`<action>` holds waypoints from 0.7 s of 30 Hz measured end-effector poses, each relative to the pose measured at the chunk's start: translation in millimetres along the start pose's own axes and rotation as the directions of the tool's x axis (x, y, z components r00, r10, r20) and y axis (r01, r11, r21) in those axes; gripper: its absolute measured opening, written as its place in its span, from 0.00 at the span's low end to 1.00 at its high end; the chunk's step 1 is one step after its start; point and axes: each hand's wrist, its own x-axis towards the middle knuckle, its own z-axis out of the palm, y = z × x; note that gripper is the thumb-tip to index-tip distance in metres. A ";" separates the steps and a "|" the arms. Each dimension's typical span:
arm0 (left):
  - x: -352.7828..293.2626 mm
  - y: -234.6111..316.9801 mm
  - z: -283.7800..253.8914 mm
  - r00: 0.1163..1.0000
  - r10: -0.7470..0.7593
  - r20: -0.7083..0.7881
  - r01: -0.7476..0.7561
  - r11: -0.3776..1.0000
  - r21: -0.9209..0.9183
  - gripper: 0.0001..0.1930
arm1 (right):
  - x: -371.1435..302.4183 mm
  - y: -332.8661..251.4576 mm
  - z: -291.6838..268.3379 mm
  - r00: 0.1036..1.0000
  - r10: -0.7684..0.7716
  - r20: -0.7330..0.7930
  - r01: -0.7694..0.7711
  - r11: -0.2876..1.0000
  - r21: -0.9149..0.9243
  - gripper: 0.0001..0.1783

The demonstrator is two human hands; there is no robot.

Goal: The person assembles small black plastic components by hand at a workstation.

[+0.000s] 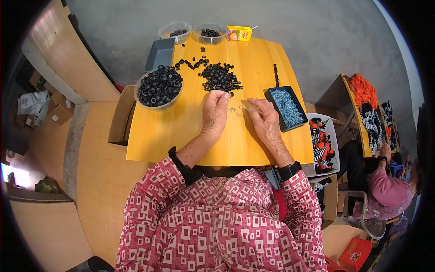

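Observation:
My left hand [215,112] is closed, its fingertips pinched together at the near edge of a pile of small black plastic parts [219,78]. A dark bit shows at those fingertips, apparently a small black part [231,94], mostly hidden by the fingers. My right hand [266,120] rests on the table with thumb and fingers apart, nothing visible in it. Between the two hands lie several tiny metal pieces [234,109], too small to name. Beside my right hand, a black tray [302,123] holds many small bluish-silver pieces [286,106].
On the yellow table [190,149], a clear tub [159,108] heaped with black parts stands left. Behind are a grey tray [158,53], two clear bowls [174,27] and a yellow drink carton [239,33]. A white box [336,158] of striped pieces and a seated person [389,188] are at right.

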 end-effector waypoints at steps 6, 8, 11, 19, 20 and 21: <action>-0.8 15.4 -10.3 0.991 -0.121 0.056 0.127 0.986 -0.105 0.08 | 7.2 -20.8 1.7 0.974 -0.224 0.021 0.224 0.958 -0.178 0.12; -2.9 20.2 -10.5 0.992 -0.119 0.030 0.122 0.982 -0.142 0.08 | 11.7 -26.8 -2.2 0.949 -0.315 -0.007 0.304 0.922 -0.241 0.12; -7.3 23.7 -15.5 0.991 -0.130 0.011 0.130 0.976 -0.172 0.09 | 11.1 -23.1 -14.3 0.944 -0.320 -0.079 0.294 0.927 -0.234 0.11; -19.9 34.8 -41.5 0.960 -0.264 0.095 0.278 0.939 -0.201 0.09 | -28.7 -55.2 -12.3 0.794 -0.406 0.454 0.541 0.811 -0.221 0.31; -19.1 34.7 -45.2 0.965 -0.248 0.083 0.260 0.944 -0.204 0.09 | -36.0 -59.3 -3.2 0.740 -0.412 0.532 0.577 0.795 -0.188 0.33; -18.7 34.5 -47.3 0.970 -0.232 0.070 0.242 0.948 -0.205 0.10 | -39.9 -60.0 2.2 0.680 -0.415 0.604 0.609 0.779 -0.150 0.35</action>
